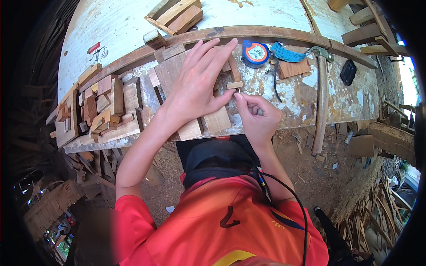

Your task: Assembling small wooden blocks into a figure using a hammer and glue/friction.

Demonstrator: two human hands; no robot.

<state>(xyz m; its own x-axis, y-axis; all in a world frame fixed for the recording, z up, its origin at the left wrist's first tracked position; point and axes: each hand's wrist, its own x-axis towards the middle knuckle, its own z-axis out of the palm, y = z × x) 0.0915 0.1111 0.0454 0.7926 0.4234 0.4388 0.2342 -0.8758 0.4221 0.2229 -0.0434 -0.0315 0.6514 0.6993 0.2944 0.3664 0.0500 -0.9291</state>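
Note:
My left hand (199,86) lies with fingers stretched over a group of wooden blocks at the bench's near edge. Beneath it is a brown wooden board (167,74), partly covered by the hand. Light wood blocks (217,120) stick out below the palm, toward me. My left thumb tip is beside a small wooden strip (235,84). Just right of it, my right hand (259,113) is closed in a pinch on a thin, pale, nail-like pin (239,90). The pin points up at the strip; whether they touch I cannot tell.
A blue tape measure (255,54) and a hammer (321,97) lie to the right, the hammer's handle overhanging the edge. A black case (348,72) sits farther right. Wood offcuts (104,104) crowd the left. A long wooden rail (248,32) crosses behind.

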